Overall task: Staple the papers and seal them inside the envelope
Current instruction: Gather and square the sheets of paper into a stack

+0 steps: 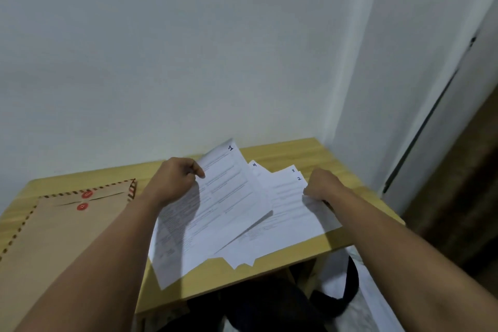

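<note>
Several white printed sheets lie fanned on the wooden table (280, 152), with handwritten numbers at their top corners. My left hand (175, 179) pinches the left edge of the sheet marked 1 (229, 197) and lifts it off the pile. My right hand (322, 184) grips the right edge of the sheet marked 2 (289, 213); corners marked 3 and 4 peek out behind. A brown envelope (62, 234) with a striped border and two red string buttons lies flat at the left, partly under my left forearm. No stapler is in view.
The table stands against a pale wall (188, 48) in a corner. A white door or panel (442, 89) rises at the right. Below the table's front edge I see dark clothing and a white bag with a black strap (353, 277).
</note>
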{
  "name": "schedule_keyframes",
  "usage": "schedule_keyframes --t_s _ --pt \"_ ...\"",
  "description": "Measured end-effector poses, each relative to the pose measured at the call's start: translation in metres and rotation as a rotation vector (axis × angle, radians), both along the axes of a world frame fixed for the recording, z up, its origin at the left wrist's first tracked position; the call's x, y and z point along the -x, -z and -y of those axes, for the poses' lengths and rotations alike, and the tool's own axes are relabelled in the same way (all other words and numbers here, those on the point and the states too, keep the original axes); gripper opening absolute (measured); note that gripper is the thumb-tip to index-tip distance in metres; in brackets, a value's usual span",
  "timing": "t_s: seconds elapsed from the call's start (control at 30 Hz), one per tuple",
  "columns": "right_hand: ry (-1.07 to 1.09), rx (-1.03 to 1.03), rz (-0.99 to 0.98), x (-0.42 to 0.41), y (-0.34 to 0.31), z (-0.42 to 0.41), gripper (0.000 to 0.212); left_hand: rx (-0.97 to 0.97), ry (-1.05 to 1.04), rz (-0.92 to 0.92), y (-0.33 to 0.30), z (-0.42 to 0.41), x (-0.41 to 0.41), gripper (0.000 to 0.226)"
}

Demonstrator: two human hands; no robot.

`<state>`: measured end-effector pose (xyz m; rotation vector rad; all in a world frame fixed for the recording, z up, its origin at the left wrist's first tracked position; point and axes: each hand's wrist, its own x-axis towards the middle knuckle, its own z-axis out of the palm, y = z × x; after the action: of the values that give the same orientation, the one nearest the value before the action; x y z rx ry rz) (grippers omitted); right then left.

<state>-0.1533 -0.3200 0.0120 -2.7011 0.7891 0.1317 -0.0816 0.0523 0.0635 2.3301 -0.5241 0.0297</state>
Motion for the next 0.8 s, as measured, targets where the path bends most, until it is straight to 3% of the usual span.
schedule_keyframes --t_s 0.13,0.23,0.53,0.8 --pt "-0.002 0.005 0.066 -0.002 0.014 0.008 0.024 0.002 0.010 -0.008 0.012 0.009 -0.003 0.040" --pt "0.014 -0.048 0.071 -0.002 0.013 0.000 0.039 -0.006 0.012 -0.021 0.016 0.013 -0.003 0.041" --pt "0.238 -0.150 0.089 -0.008 0.025 -0.012 0.048 -0.020 0.008 -0.029 0.018 0.008 -0.004 0.042" --pt "0.312 -0.136 0.276 -0.011 0.040 -0.005 0.007 -0.001 -0.004 -0.039 0.016 0.011 0.000 0.041"
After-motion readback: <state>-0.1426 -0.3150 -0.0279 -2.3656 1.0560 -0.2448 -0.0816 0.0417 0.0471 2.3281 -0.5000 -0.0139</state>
